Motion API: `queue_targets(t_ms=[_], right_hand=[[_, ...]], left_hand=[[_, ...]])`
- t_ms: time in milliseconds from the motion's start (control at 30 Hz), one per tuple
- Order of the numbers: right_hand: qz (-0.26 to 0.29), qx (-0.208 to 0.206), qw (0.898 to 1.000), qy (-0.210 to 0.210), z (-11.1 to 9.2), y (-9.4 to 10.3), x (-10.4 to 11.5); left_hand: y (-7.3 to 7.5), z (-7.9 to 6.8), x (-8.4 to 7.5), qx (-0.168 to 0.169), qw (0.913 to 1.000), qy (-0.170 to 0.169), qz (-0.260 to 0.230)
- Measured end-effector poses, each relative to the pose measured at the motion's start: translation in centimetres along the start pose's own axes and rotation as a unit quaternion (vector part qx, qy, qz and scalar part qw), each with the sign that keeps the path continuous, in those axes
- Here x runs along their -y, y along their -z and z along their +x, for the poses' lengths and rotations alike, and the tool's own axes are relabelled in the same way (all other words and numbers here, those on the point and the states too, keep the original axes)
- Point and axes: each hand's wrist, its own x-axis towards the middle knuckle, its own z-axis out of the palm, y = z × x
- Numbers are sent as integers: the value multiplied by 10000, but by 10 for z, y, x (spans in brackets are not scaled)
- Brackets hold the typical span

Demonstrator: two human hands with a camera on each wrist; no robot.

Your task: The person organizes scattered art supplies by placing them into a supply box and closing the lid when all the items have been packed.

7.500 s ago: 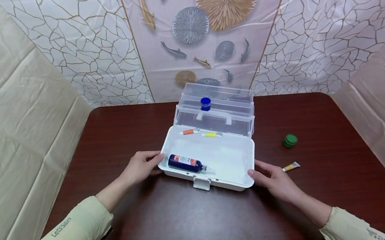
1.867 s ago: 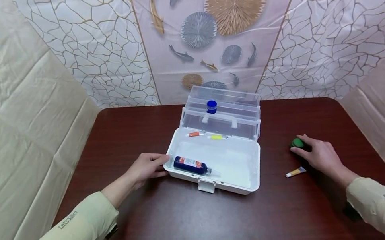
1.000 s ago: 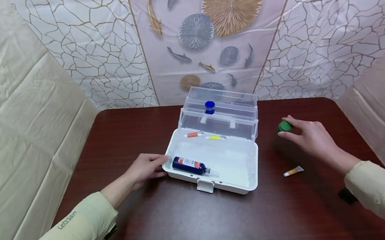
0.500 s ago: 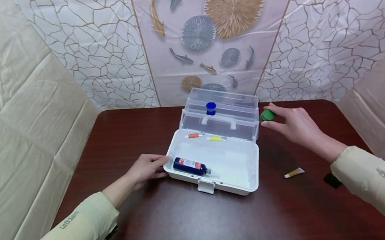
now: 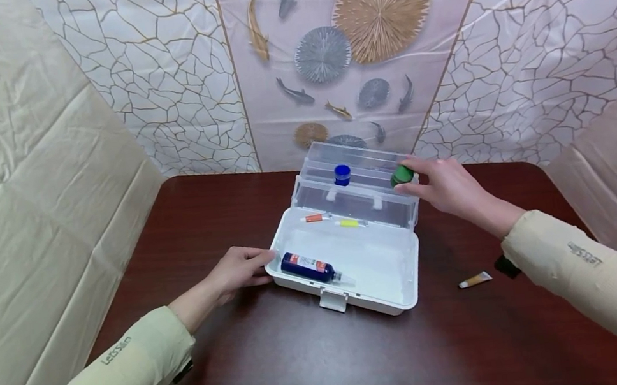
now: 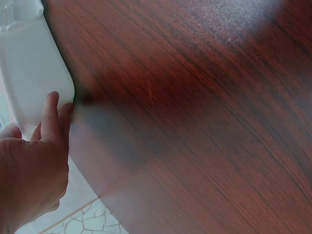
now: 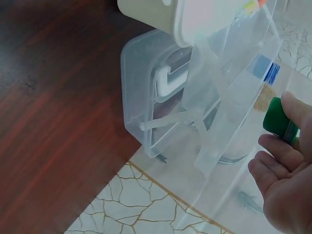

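A white storage box point(image 5: 364, 269) with clear folding trays point(image 5: 356, 159) stands unfolded on the table. My left hand point(image 5: 241, 268) holds its left corner, thumb on the rim and fingers against the outer wall point(image 6: 36, 73). My right hand point(image 5: 449, 187) pinches a small green-lidded jar point(image 5: 402, 174) over the right end of the upper clear tray; in the right wrist view the green jar point(image 7: 276, 118) sits between thumb and fingers. A blue jar point(image 5: 342, 175) is in that tray's left part. Inside the box lie a dark blue bottle point(image 5: 307, 267), an orange tube point(image 5: 315, 218) and a yellow tube point(image 5: 349, 223).
A small gold-and-white tube point(image 5: 475, 280) lies on the dark wooden table point(image 5: 283, 362), right of the box. The box's white latch point(image 5: 333, 300) hangs down at the front. Patterned cloth point(image 5: 327, 107) hangs behind the table, and plain fabric panels stand at both sides.
My right hand left the box, took the green jar from the table, and carried it left and away from me to the upper tray. My left hand stayed at the corner.
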Motion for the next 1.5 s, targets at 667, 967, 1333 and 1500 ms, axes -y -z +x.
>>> queue_targets(t_ms=[667, 967, 1333, 1500], right_hand=[[-88, 687, 9972, 295, 47, -23, 0], [-187, 884, 9952, 377, 56, -32, -3], [-298, 1003, 9941, 294, 60, -39, -6], [-282, 1059, 9937, 237, 63, -41, -5]], left_hand=[[-3, 0, -1, -47, 9999, 25, 115], [-4, 1, 0, -19, 10000, -39, -23], [-2, 0, 0, -37, 9999, -95, 31], [-1, -2, -1, -76, 9999, -67, 108]])
